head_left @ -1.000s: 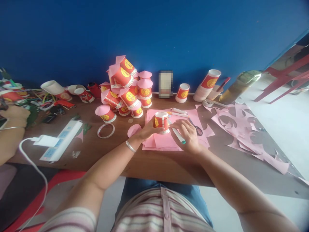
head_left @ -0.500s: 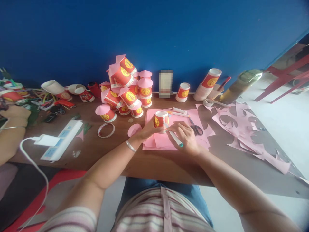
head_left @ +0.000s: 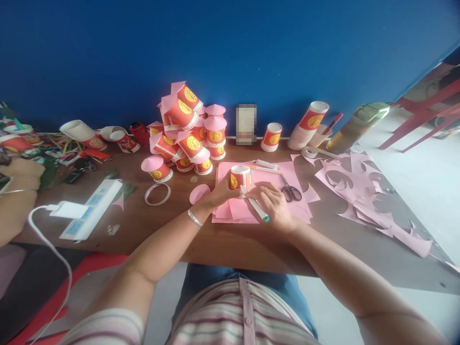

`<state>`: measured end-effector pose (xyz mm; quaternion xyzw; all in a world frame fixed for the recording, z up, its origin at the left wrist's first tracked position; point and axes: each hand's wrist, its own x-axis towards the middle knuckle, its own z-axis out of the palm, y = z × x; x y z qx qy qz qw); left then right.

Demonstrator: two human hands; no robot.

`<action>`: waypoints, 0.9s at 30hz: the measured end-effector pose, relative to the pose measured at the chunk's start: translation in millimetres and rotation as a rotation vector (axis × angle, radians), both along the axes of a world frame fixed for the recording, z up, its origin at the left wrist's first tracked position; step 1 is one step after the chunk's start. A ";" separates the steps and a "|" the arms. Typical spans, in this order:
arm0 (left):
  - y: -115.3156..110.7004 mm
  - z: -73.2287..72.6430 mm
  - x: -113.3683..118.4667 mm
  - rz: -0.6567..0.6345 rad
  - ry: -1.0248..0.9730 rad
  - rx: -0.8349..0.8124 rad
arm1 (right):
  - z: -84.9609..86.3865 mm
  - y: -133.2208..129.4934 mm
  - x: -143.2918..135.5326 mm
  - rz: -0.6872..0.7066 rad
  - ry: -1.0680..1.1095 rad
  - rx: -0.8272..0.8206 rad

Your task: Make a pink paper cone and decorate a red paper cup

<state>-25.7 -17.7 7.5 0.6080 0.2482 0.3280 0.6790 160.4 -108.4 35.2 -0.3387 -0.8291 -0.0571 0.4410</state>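
My left hand is wrapped round a red and white paper cup with a yellow emblem, held upright over a stack of pink paper. Between the fingers of my right hand is a white marker pen with a green end. The pen's tip points at the cup's lower side; whether it touches I cannot tell. Dark-handled scissors lie on the paper just beyond my right hand. A pink paper disc lies left of my left wrist.
Piled cups with pink paper cone tops stand at the back left. A tape ring and a power strip lie left. Pink offcuts, stacked cups and a bottle are right. Another person's hand is far left.
My right hand and the marker pen have shifted slightly left and down along the cup's side. My left hand keeps its hold on the cup.
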 end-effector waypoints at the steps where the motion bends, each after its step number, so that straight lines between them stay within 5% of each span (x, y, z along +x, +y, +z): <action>1: 0.2 -0.3 -0.1 -0.012 -0.008 -0.014 | 0.3 -0.2 0.6 -0.009 0.009 0.006; 12: -1.4 7.0 0.2 -0.039 -0.025 -0.090 | 11.3 1.9 6.5 -0.129 0.015 0.044; 27: 1.2 -2.1 -1.2 -0.045 -0.034 -0.088 | 0.6 0.6 1.8 -0.052 -0.004 0.005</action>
